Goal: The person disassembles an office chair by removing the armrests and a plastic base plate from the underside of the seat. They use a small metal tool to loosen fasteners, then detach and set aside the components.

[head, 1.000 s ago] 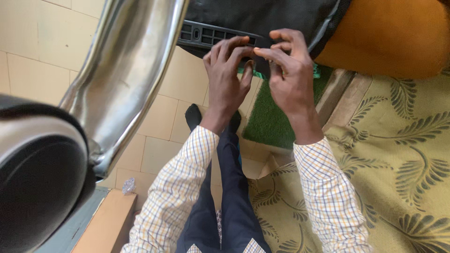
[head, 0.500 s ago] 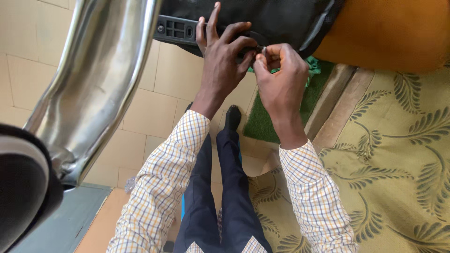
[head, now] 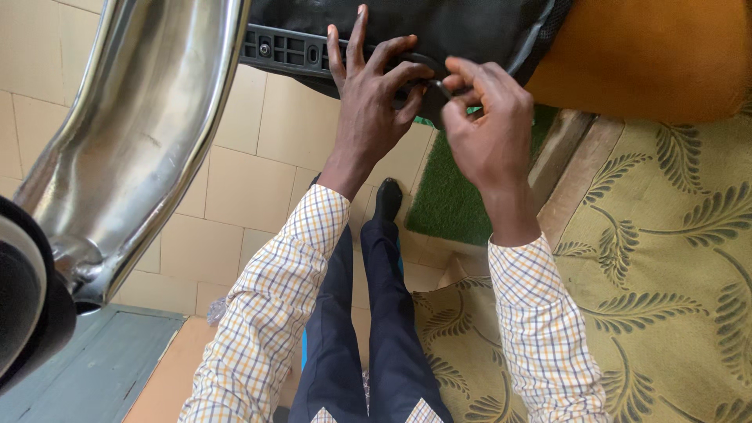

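My left hand (head: 368,102) lies against the underside of a black plastic frame (head: 286,48), two fingers spread upward, thumb and forefinger curled round a round black part. My right hand (head: 487,129) is just to its right. Its thumb and forefinger pinch a small thin metal piece (head: 439,88) at that same spot. Black mesh fabric (head: 462,27) covers the frame above both hands. What the fingertips cover is hidden.
A thick chrome tube (head: 149,133) slants down the left side to a black rounded part (head: 23,313). An orange cushion (head: 658,55) is at top right, a leaf-patterned cloth (head: 666,266) at right, a green mat (head: 454,196) and tiled floor (head: 235,188) below. My dark-trousered legs (head: 376,313) hang between.
My left hand went from curled fingers to lying spread on the black frame. My right hand closed in, pinched the small piece, and has now turned slightly at the same spot.
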